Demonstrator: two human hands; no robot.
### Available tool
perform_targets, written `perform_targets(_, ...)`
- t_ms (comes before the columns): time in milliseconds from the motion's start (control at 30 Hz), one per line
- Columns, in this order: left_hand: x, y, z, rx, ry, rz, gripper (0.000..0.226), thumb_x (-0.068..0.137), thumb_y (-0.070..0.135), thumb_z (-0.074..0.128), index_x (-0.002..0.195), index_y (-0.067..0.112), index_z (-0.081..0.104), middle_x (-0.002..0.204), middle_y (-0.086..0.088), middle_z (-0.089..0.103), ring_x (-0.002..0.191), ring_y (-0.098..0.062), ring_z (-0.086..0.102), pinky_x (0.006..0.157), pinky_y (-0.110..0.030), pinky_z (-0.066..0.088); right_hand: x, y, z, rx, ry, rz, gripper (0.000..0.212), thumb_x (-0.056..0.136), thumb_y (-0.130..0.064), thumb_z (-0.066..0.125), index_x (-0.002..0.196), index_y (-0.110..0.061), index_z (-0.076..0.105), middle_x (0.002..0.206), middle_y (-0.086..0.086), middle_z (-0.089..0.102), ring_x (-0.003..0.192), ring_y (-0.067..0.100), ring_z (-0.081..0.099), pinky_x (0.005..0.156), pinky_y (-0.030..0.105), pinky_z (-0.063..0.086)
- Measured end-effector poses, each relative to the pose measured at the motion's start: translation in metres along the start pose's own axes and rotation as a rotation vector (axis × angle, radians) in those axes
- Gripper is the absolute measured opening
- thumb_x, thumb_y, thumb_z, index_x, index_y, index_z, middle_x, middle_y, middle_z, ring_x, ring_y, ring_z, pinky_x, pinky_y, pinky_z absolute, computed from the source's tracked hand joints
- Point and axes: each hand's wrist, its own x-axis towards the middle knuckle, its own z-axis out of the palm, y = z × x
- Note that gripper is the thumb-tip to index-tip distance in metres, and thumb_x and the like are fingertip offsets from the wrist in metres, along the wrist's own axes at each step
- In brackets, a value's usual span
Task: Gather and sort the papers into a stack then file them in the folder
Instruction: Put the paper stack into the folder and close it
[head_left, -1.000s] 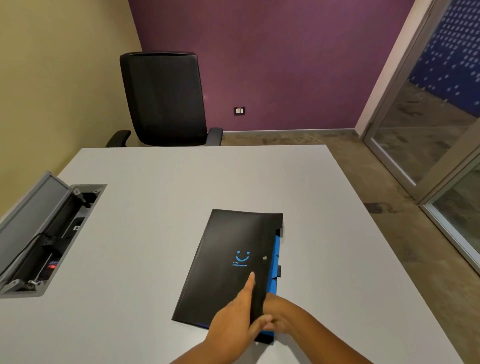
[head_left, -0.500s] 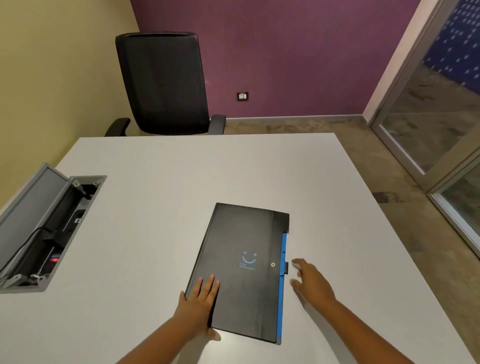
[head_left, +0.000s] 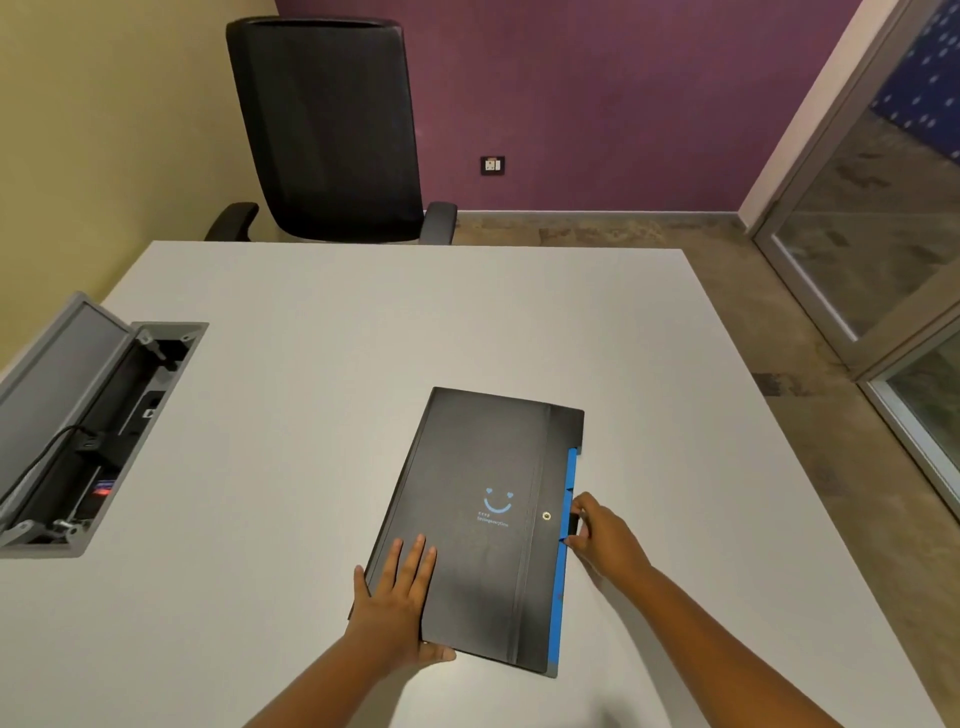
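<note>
The right hand has moved in to pinch the black tab at the folder's edge; the left hand presses flat, fingers spread, on its near left corner.

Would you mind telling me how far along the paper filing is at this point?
Done, it seems: no loose papers show on the table, and the black folder lies closed. In hand: the left hand presses flat on the cover, while the right hand pinches the small black tab at the blue edge. Left: probably fastening the snap; the papers inside cannot be seen.
</note>
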Motion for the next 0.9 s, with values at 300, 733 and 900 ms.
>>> perform_targets(300,0.013,0.01,0.018,-0.118,-0.23,-0.001,0.119,0.061,0.086,0.033,0.144,0.018,-0.018,0.15,-0.007,-0.032,0.142,-0.031,-0.021,0.11,-0.063,0.002,-0.004,0.009,0.012,0.485,0.137,0.144,0.029,0.1,-0.022,0.035,0.124,-0.006,0.039,0.091,0.015,0.059,0.069,0.019,0.056,0.061,0.026,0.051)
perform_targets(733,0.015,0.023,0.022,-0.141,-0.206,0.046,0.116,0.063,0.085,0.035,0.144,0.021,-0.019,0.153,-0.002,-0.027,0.141,-0.032,-0.022,0.11,-0.062,-0.002,0.003,0.022,0.014,0.905,0.278,0.407,0.042,0.099,-0.031,0.034,0.128,-0.002,0.044,0.084,0.015,0.056,0.074,0.024,0.056,0.061,0.031,0.049)
perform_targets(900,0.016,0.026,0.02,-0.141,-0.188,0.018,0.119,0.063,0.085,0.035,0.141,0.016,-0.022,0.153,-0.003,-0.027,0.135,-0.014,-0.036,0.11,-0.063,-0.002,-0.008,0.018,0.012,0.861,0.194,0.311,0.047,0.095,-0.04,0.041,0.134,-0.013,0.04,0.108,0.013,0.058,0.086,0.019,0.06,0.065,0.023,0.052)
